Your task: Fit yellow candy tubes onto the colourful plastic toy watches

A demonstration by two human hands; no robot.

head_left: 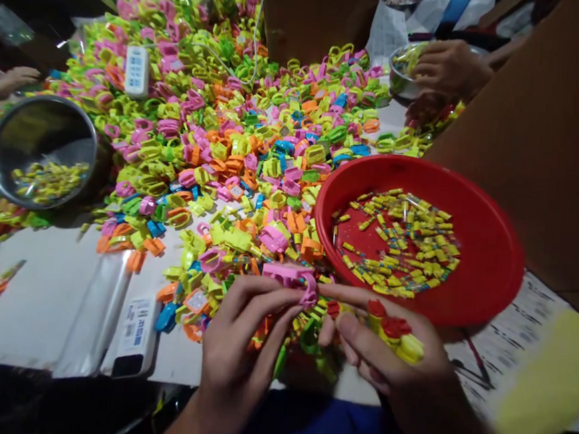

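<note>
Head-worn view from the person's own side of the table (23, 290), facing forward and down. Close over the left hand (243, 354) and right hand (393, 359) at bottom centre; red plastic plate (491, 260) to the right, steel bowl (41, 124) farther left.

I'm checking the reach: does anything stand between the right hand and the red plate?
Nothing visible does. The right hand, holding red-capped yellow plastic pieces, lies directly below the rim of the red plate, with no object between them.
</note>
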